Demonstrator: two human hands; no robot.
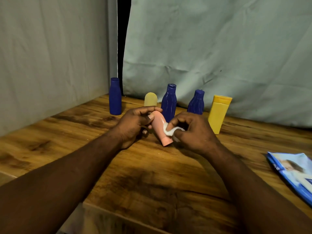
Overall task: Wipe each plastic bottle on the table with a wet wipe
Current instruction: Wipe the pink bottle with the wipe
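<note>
Here, pink bottle (159,127) between left hand (135,125) and right hand (194,132).

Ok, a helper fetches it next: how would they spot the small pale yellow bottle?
Follow the back edge of the wooden table along the grey curtain. Between the smooth dark blue plastic bottle and the taller ribbed blue bottle stands the small pale yellow plastic bottle: the row's only domed top.

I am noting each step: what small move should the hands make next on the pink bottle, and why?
Probably slide the wet wipe down the pink bottle toward its near end: the right hand pinches the wipe against its middle, the left hand grips the rounded far end.
</note>
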